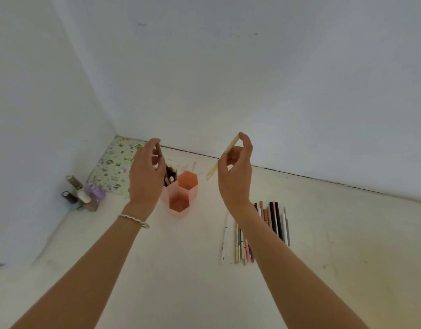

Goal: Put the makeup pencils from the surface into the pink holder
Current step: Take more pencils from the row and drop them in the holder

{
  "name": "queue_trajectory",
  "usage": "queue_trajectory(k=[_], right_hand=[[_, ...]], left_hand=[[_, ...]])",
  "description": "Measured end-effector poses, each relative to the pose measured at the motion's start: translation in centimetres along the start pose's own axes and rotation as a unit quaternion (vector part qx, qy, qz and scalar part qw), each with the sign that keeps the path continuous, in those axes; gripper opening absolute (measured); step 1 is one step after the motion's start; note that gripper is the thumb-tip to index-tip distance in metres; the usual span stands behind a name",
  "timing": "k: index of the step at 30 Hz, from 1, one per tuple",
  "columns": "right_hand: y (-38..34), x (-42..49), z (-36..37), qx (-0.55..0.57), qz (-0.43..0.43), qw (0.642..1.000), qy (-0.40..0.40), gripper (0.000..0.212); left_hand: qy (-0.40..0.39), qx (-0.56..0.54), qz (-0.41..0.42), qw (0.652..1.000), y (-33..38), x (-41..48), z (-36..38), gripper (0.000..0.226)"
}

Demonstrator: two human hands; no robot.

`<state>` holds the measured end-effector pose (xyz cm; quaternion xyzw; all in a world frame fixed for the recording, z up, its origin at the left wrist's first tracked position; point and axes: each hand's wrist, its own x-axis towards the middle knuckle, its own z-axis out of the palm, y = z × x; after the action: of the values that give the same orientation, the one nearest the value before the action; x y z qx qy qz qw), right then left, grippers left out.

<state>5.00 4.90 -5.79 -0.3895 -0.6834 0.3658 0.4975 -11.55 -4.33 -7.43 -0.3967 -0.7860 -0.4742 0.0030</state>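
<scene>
Holder: your pink holder [181,198] stands on the white surface [181,269] between your two forearms; count three hexagonal cups joined together.
Filled cup: only the rear left cup holds pencils, a few of them, too crowded and half hidden by your hand to count.
Empty cups: the other two, rear right and front, show bare insides.
Pencils on the surface: a row of makeup pencils [276,224] lies right of the holder, partly under your right wrist; roughly a dozen or more, the exact count hidden.
Left hand: your left hand [146,172] hangs over the filled cup, thumb and fingers pinched on the top of a dark pencil [160,153] that points down towards it.
Right hand: your right hand [235,169] is raised right of the holder, fingertips closed on one cream pencil [222,156], held slanting, lower end aimed at the holder.
Bottles: four small bottles [82,194] cluster by the left wall.
Pouch: one floral pouch [112,167] lies in the corner.
Wrist: one bracelet [134,219] on your left.
</scene>
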Motion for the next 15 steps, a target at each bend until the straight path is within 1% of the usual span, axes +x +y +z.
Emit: queue_trajectory(k=[2,3,4,6,10,13,15], right_hand=[[-0.3,-0.3,0.9,-0.002,-0.001,1.000,-0.014,0.053],[-0.4,-0.5,1.3,-0.003,0.000,1.000,-0.018,0.052],[-0.6,-0.6,1.8,-0.001,0.000,1.000,-0.020,0.052],[-1.1,-0.7,2.9,0.009,-0.002,1.000,-0.020,0.051],[-1.9,-0.8,5.3,0.032,-0.011,0.999,-0.033,0.050],[-1.9,-1.5,6.9,0.015,-0.009,0.997,-0.074,0.047],[-1.5,-2.2,7.6,-0.014,-0.001,0.994,-0.112,0.045]], left_hand=[[-0.040,0.047,0.003,0.998,-0.7,-0.5,0.1,0.030],[-0.043,0.071,0.015,0.996,-0.9,-0.5,0.0,0.026],[-0.032,0.088,0.025,0.995,-0.9,-0.3,-0.3,0.022],[0.007,0.093,0.023,0.995,-0.8,0.7,-1.3,0.024],[0.080,0.060,0.014,0.995,-0.5,2.6,-4.0,0.031],[0.116,0.009,0.002,0.993,-0.3,3.2,-5.2,0.031],[0.126,-0.021,-0.001,0.992,-0.1,3.3,-5.4,0.031]])
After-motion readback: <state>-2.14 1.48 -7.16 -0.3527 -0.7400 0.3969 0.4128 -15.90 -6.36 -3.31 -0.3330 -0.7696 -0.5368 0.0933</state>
